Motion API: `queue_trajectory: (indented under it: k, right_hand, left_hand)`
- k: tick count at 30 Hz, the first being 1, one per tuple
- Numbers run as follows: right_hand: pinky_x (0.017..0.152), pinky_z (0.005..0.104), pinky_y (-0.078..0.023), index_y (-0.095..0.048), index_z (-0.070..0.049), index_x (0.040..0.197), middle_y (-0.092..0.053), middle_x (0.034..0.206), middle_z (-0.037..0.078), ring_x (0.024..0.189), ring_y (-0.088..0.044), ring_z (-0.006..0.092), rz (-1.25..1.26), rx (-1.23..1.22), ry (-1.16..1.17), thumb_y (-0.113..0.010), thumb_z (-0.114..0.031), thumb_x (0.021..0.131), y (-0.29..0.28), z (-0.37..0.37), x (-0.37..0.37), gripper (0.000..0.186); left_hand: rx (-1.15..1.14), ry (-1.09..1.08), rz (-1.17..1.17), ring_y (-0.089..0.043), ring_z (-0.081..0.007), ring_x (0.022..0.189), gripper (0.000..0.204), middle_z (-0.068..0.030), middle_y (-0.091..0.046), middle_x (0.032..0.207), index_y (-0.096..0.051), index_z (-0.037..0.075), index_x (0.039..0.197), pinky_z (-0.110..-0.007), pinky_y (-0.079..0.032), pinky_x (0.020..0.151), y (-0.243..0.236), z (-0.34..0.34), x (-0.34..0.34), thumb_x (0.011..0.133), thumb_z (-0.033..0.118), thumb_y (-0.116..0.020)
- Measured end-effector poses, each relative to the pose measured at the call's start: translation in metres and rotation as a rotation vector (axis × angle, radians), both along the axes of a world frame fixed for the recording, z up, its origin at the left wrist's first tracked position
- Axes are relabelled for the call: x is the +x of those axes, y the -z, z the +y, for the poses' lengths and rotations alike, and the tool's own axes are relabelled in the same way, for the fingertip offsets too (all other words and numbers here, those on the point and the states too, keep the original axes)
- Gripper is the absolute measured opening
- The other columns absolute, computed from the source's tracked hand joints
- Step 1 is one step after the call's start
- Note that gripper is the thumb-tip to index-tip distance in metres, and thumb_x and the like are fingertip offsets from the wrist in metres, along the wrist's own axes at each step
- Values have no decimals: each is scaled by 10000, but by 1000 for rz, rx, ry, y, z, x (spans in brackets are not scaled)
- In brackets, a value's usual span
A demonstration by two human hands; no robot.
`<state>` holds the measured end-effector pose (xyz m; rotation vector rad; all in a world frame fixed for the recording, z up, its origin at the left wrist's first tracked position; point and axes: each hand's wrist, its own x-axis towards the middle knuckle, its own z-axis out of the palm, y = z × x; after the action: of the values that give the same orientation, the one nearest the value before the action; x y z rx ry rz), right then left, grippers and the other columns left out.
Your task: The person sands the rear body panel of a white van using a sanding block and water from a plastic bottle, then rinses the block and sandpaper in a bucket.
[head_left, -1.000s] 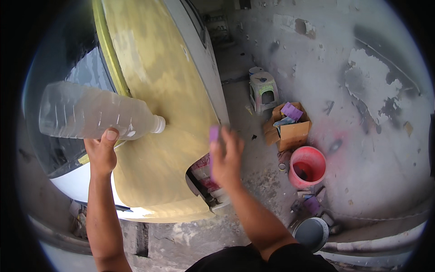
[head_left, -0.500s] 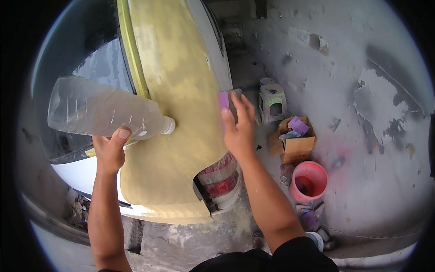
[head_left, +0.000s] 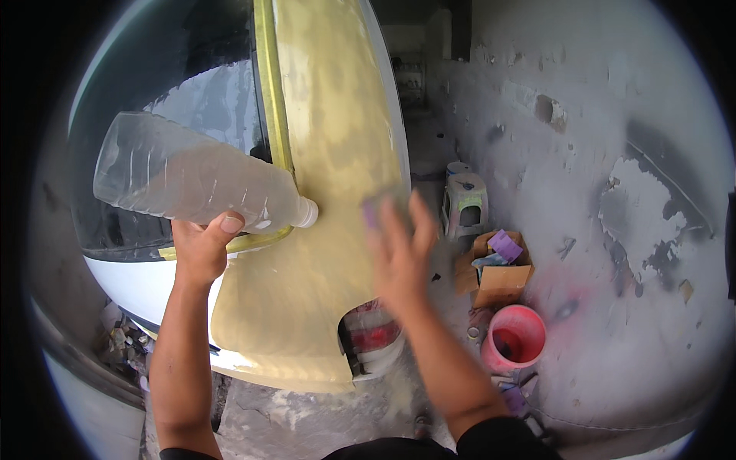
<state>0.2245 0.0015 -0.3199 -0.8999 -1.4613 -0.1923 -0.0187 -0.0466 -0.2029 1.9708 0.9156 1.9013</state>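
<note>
My left hand (head_left: 201,247) grips a translucent plastic bottle (head_left: 184,161), held lying sideways with its neck pointing right, over the car's rear window (head_left: 199,46) and the edge of its yellowish, matte-coated body panel (head_left: 322,92). Motion smears my right hand (head_left: 402,249), which is on a purple and grey block (head_left: 372,211) against or just over that panel, above the red tail light (head_left: 366,334). Yellow-green tape (head_left: 267,84) borders the glass.
A grey, patchy wall (head_left: 560,184) runs along the right. Beside it stand a stool (head_left: 464,192), a cardboard box (head_left: 500,285) holding purple pieces and a pink bucket (head_left: 491,345). Scraps (head_left: 126,341) lie at lower left.
The view has shifted, so the car appears farther right. My right hand went up the panel and is now inward from its edge with the block. My left hand still holds the bottle.
</note>
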Motion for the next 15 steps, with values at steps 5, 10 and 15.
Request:
queue_trajectory:
  k: [5, 10, 15]
  right_hand:
    - [1004, 519, -303, -570, -154, 1300, -349, 1420, 232, 1220, -379, 423, -181, 61, 156, -674, -195, 833, 36, -44, -25, 481]
    - [958, 473, -374, -547, -146, 1321, -395, 1358, 242, 1171, -419, 418, -16, 128, 126, -662, -214, 848, -77, 35, -2, 492]
    - [965, 502, -349, -551, -171, 1328, -366, 1399, 249, 1174, -422, 414, -260, 85, 229, -654, -191, 847, 15, -43, -32, 492]
  left_hand:
    - [51, 17, 6, -554, -189, 959, 547, -76, -588, 1040, -552, -20, 1131, -337, -445, 873, -10, -2, 7, 739, 298, -764]
    - [54, -50, 39, -558, -185, 959, 541, -77, -594, 1035, -556, -19, 1129, -332, -448, 867, -25, -10, -2, 755, 310, -769]
    - [116, 82, -12, -566, -182, 969, 530, -82, -600, 1048, -553, -22, 1145, -330, -449, 873, -35, -6, 3, 770, 282, -772]
